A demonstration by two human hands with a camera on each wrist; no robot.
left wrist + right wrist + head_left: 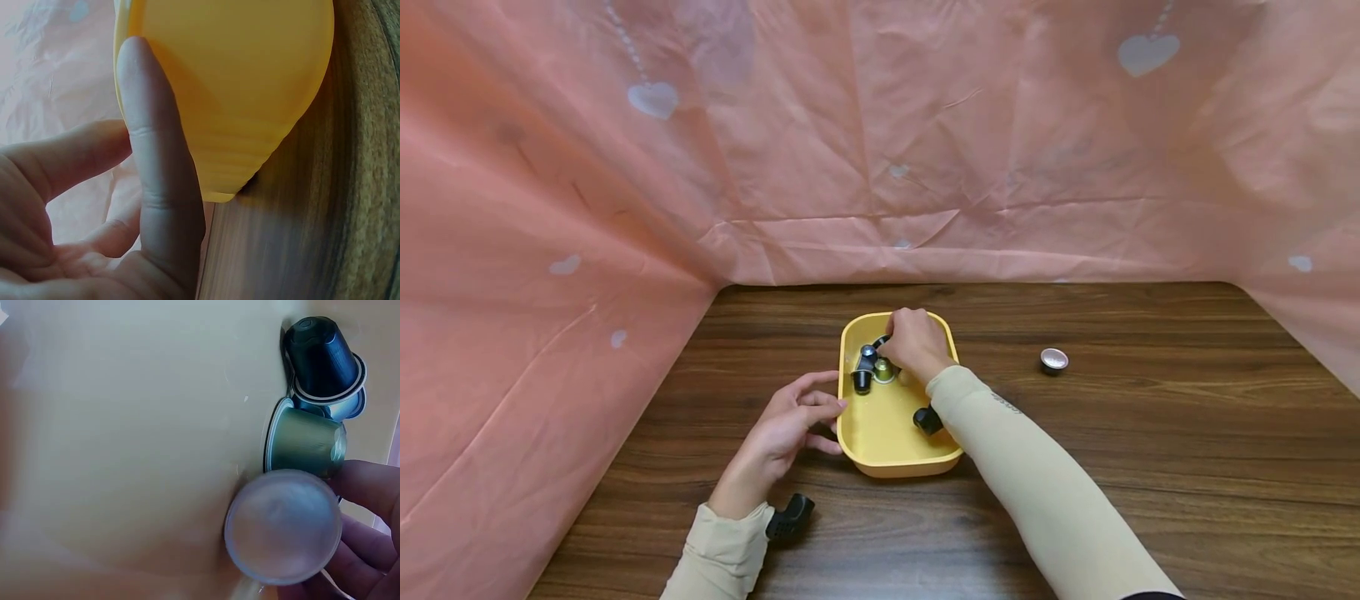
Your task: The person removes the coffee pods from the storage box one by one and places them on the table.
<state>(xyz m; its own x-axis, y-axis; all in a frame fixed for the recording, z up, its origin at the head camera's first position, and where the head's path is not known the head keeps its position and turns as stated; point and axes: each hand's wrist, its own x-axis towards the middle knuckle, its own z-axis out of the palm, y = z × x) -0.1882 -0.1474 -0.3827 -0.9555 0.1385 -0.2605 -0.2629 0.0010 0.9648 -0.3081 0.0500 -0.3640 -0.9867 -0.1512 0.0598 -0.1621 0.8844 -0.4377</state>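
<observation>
My right hand (917, 342) reaches into a yellow tub (898, 471). In the right wrist view its fingers pinch a coffee capsule (284, 528) whose pale round lid faces the camera. Against this one lies a green capsule (306, 442). A black capsule (322, 359) and a blue capsule (347, 406) sit close together beyond the green one. The head view mostly hides the pinched capsule behind the hand. On the tub's left side, my left hand (786, 425) rests its loosely spread fingers against the rim and outer wall.
A single capsule (1054, 360) stands lid up on the wooden table (1150, 467), right of the tub. Pink curtain (880, 150) with pale hearts encloses the back and sides. Small black devices (790, 517) project from both wrists.
</observation>
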